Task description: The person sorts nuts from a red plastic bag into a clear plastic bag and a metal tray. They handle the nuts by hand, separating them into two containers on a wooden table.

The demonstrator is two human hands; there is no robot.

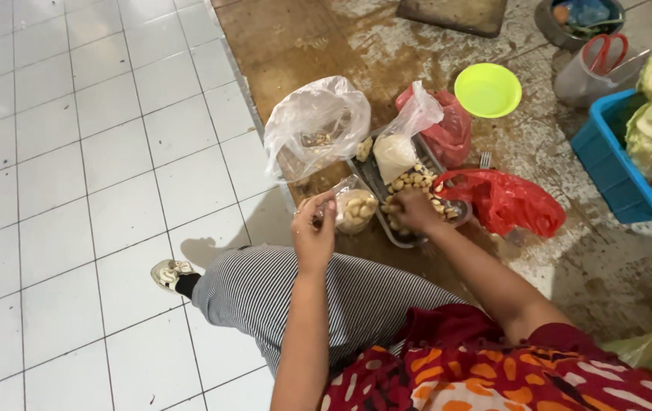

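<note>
My left hand (314, 228) holds open the rim of a small clear plastic bag (355, 211) partly filled with pale round pieces. My right hand (413, 210) rests in a grey tray (372, 176) of the same pale pieces (414, 181), fingers closed over some of them. A clear bag of white powder (395, 154) stands in the tray's far end. A large crumpled clear bag (317, 125) lies just left of the tray.
Two red plastic bags (507, 202) lie right of the tray. A lime green bowl (487, 90), a blue crate (608, 164) of cabbages, red scissors (605, 50) in a cup and a metal bowl (579, 19) sit beyond. White floor tiles (90, 175) spread to the left.
</note>
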